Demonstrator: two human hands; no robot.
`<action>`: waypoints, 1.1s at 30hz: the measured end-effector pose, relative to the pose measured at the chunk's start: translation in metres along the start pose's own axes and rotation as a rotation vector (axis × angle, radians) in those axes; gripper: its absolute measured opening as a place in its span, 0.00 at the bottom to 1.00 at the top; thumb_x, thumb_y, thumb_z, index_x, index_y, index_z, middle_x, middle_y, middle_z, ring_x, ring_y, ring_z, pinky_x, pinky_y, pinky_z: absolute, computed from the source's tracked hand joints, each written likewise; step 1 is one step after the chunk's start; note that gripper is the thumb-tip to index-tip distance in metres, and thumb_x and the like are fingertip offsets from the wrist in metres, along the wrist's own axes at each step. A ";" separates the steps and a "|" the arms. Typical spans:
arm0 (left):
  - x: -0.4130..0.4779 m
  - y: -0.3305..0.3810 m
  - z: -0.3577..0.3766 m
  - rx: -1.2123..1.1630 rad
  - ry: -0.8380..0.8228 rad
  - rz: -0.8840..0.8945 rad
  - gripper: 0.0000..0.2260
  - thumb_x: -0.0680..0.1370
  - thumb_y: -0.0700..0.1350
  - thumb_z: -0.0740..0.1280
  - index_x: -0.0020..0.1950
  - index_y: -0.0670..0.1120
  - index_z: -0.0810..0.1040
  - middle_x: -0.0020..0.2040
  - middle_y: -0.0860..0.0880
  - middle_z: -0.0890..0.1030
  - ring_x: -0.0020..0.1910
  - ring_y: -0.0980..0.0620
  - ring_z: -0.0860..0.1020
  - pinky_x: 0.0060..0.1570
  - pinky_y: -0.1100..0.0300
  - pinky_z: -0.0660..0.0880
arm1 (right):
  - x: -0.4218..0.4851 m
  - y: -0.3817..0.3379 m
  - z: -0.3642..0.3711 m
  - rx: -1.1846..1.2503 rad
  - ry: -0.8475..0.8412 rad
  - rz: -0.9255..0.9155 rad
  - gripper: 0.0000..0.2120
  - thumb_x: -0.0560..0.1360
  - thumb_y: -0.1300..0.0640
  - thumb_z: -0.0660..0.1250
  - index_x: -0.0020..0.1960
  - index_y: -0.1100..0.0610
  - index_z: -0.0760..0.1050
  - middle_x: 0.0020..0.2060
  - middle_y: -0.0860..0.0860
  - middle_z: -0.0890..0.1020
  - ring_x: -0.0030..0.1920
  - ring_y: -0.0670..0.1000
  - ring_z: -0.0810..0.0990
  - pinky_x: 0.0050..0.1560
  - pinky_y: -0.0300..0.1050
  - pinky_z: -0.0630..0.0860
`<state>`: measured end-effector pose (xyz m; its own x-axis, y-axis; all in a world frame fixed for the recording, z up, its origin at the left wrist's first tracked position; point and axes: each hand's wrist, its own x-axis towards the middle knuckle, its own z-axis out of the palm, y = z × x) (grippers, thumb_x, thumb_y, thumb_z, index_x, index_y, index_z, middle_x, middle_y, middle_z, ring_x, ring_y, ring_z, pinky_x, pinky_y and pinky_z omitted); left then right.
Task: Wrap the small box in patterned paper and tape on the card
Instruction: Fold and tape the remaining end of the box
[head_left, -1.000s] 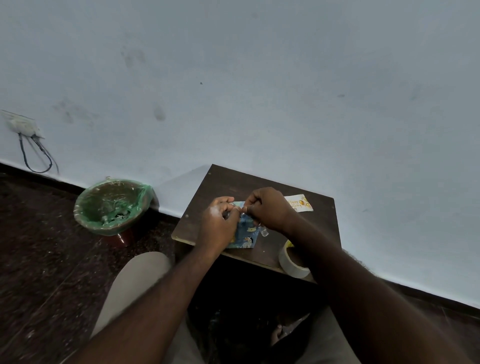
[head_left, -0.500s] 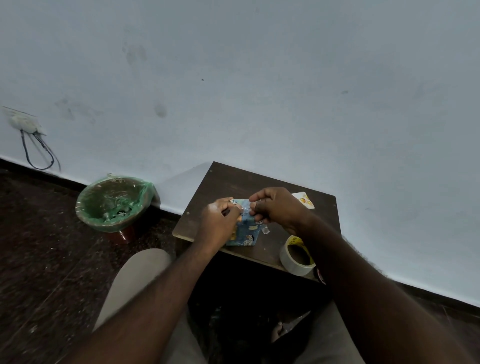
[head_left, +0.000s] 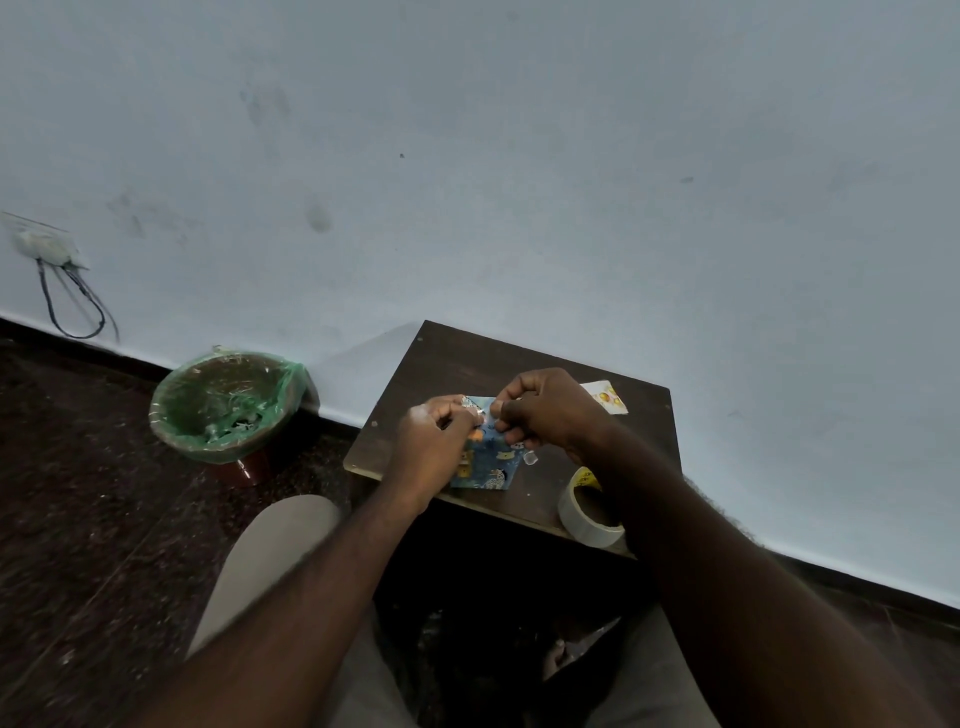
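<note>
A small box wrapped in blue animal-patterned paper (head_left: 488, 462) lies on the dark wooden table (head_left: 452, 364). My left hand (head_left: 428, 441) pinches the paper at the box's far left edge. My right hand (head_left: 545, 410) pinches the paper fold at the far edge, close to the left fingers. A small clear piece of tape (head_left: 530, 458) shows just under my right hand. The white card with yellow pictures (head_left: 605, 397) lies behind my right hand, partly hidden by it. A tape roll (head_left: 587, 512) stands at the table's near right edge.
A bin with a green liner (head_left: 228, 405) stands on the dark floor left of the table. The pale wall rises right behind the table. A wall socket with a hanging cable (head_left: 47, 249) sits at far left. My knees are below the table's near edge.
The view shifted slightly. My right hand slid a little left over the box and uncovered more of the tape roll. Both hands stay pinching the paper at the far edge.
</note>
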<state>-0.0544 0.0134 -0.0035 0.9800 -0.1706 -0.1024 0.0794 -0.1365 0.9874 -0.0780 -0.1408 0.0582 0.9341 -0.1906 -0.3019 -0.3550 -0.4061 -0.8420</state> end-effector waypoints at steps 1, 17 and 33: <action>0.000 0.000 0.000 -0.005 -0.002 0.001 0.06 0.77 0.43 0.70 0.40 0.49 0.84 0.43 0.55 0.83 0.42 0.56 0.82 0.40 0.59 0.78 | 0.000 -0.001 0.000 -0.008 -0.006 0.006 0.04 0.78 0.60 0.70 0.44 0.58 0.79 0.37 0.56 0.85 0.30 0.47 0.80 0.28 0.38 0.74; 0.000 0.007 -0.011 0.154 -0.008 0.068 0.09 0.77 0.46 0.71 0.55 0.46 0.84 0.49 0.51 0.84 0.44 0.59 0.82 0.33 0.72 0.73 | 0.000 0.004 0.009 -0.053 0.073 -0.004 0.03 0.76 0.62 0.71 0.47 0.62 0.82 0.37 0.53 0.83 0.29 0.44 0.76 0.29 0.36 0.73; 0.017 0.014 -0.018 0.121 -0.058 -0.023 0.09 0.74 0.43 0.74 0.34 0.46 0.84 0.33 0.46 0.84 0.33 0.52 0.78 0.39 0.56 0.76 | -0.001 0.013 0.014 0.019 0.190 -0.084 0.04 0.73 0.63 0.74 0.43 0.62 0.80 0.39 0.57 0.85 0.31 0.45 0.79 0.32 0.38 0.74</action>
<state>-0.0335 0.0264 0.0108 0.9657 -0.2218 -0.1350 0.0756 -0.2571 0.9634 -0.0827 -0.1331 0.0414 0.9359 -0.3226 -0.1417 -0.2734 -0.4110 -0.8697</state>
